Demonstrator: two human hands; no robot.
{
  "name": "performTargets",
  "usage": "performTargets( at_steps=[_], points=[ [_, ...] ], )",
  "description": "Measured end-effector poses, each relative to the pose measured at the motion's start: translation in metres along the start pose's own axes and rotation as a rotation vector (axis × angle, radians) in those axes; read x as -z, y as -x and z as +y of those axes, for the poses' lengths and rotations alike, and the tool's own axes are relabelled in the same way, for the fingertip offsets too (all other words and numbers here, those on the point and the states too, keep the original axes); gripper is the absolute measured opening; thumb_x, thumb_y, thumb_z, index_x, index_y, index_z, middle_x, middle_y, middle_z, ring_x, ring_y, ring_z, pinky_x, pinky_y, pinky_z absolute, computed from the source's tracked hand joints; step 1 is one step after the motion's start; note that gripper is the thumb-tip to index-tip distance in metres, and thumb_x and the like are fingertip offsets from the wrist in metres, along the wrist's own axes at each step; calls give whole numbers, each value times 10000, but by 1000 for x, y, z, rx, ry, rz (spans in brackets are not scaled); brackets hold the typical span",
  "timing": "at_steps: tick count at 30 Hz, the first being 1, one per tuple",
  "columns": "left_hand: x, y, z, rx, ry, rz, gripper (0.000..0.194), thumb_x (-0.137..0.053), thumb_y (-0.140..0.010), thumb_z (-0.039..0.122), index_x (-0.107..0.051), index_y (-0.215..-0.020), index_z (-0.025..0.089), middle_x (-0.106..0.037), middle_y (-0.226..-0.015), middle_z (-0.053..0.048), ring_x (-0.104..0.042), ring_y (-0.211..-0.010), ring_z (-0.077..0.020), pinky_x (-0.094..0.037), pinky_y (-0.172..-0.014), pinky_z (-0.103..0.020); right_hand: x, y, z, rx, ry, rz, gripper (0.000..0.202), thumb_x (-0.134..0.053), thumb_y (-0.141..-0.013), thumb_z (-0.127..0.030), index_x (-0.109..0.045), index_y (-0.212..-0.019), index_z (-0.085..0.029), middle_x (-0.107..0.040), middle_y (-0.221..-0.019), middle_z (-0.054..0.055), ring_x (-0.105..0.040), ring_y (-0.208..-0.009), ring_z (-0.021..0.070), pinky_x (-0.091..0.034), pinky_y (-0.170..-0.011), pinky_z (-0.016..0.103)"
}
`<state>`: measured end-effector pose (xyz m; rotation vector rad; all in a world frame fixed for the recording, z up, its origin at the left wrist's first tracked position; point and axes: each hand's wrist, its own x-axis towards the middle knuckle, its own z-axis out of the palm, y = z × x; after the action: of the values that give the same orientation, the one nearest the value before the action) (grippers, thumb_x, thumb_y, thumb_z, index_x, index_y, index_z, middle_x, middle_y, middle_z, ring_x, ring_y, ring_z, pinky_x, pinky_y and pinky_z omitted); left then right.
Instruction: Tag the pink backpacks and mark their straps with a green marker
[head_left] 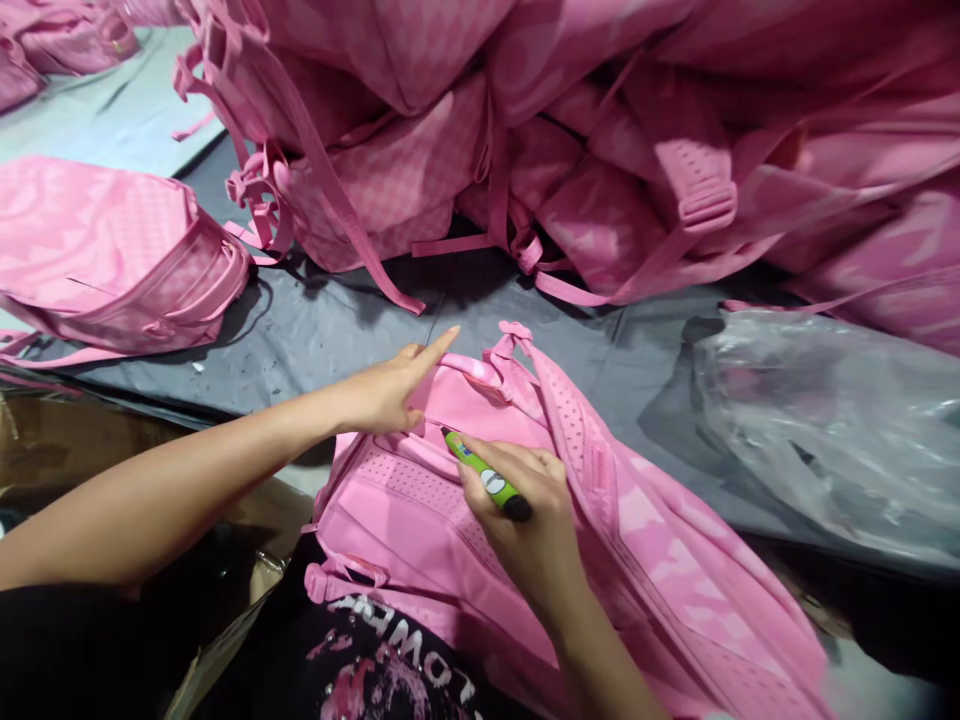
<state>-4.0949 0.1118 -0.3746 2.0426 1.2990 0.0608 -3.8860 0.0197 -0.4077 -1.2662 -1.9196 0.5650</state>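
A pink backpack (450, 500) lies in front of me across the table's edge and my lap, its padded back and straps facing up. My left hand (394, 388) rests on the backpack's top end, index finger stretched out and thumb apart, with nothing held in it. Closed around a green marker pen (487, 475) with a black end is my right hand (529, 500). The marker's dark tip points at the fabric just beside my left thumb; I cannot tell whether it touches. One perforated shoulder strap (570, 420) runs down the backpack's right side.
A large heap of pink backpacks (420, 160) fills the far side of the grey-covered table (337, 320). Another pink backpack (97, 250) lies at the left. A clear plastic bag (832, 420) sits at the right. A cardboard box (97, 440) is below the table's left edge.
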Motion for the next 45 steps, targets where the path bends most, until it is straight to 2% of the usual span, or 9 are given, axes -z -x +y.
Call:
performTargets(
  at_steps=[7, 12, 18, 24, 27, 31, 36, 41, 45],
  points=[
    [-3, 3, 0, -8, -9, 35, 1083, -623, -795, 161, 137, -1552, 306, -362, -1467, -145, -524, -1223, -260, -462, -974, -359, -10, -7, -4, 31, -78, -2, 232, -641, -879, -167, -693, -1093, -238, -746, -1044, 3, -685, -935, 193, -391, -865, 380],
    [-1, 2, 4, 35, -28, -11, 1096, -631, -797, 167, 158, -1543, 315, -375, -1441, -142, -565, -1146, -235, -486, -897, -318, -10, -7, -6, 9, 13, 15, 206, -645, -867, -187, -709, -1060, -222, -748, -980, 14, -684, -897, 203, -393, -879, 396],
    [2, 3, 8, 62, -45, -36, 1094, -620, -813, 162, 189, -1534, 319, -379, -1428, -143, -602, -1026, -197, -487, -854, -300, -11, -7, -9, -5, -23, -2, 213, -637, -866, -183, -713, -1060, -225, -745, -984, 12, -682, -891, 193, -415, -867, 380],
    [2, 1, 6, 38, -50, -42, 1095, -612, -820, 152, 208, -1526, 321, -379, -1409, -146, -584, -1063, -210, -486, -862, -308, -14, -9, -12, 4, -58, -1, 204, -638, -870, -189, -716, -1056, -218, -745, -1007, 19, -686, -912, 193, -426, -878, 381],
    [3, 2, 8, 58, -61, -60, 1097, -615, -823, 161, 215, -1524, 319, -395, -1380, -137, -588, -1027, -195, -485, -858, -302, -14, -10, -13, -13, 2, 8, 211, -633, -869, -189, -717, -1061, -221, -746, -985, 19, -687, -897, 197, -422, -884, 390],
    [4, 2, 10, 77, -54, -80, 1083, -591, -829, 147, 223, -1518, 338, -365, -1407, -133, -592, -983, -170, -486, -851, -293, -11, -9, -12, 5, -41, -18, 217, -634, -870, -187, -708, -1071, -226, -743, -1032, 17, -684, -934, 195, -419, -901, 389],
    [5, 1, 9, 88, -86, -94, 1096, -595, -830, 170, 250, -1501, 359, -370, -1412, -127, -595, -902, -148, -491, -793, -272, -4, -5, -12, -33, 110, 20, 212, -630, -867, -210, -714, -1059, -246, -739, -1009, 11, -682, -918, 214, -394, -903, 421],
    [5, 3, 8, 77, -82, -79, 1070, -580, -827, 176, 221, -1515, 349, -373, -1417, -141, -592, -837, -143, -491, -764, -275, -9, -9, -16, 20, -7, -17, 189, -605, -892, -211, -702, -1053, -230, -742, -1008, 29, -688, -912, 204, -435, -896, 405],
    [3, 2, 7, 68, -78, -85, 1085, -576, -813, 161, 231, -1513, 352, -371, -1420, -148, -598, -807, -141, -494, -744, -282, -11, -8, -17, 0, 100, 30, 199, -612, -881, -212, -706, -1055, -232, -744, -993, 41, -689, -899, 224, -428, -898, 439]
  ],
)
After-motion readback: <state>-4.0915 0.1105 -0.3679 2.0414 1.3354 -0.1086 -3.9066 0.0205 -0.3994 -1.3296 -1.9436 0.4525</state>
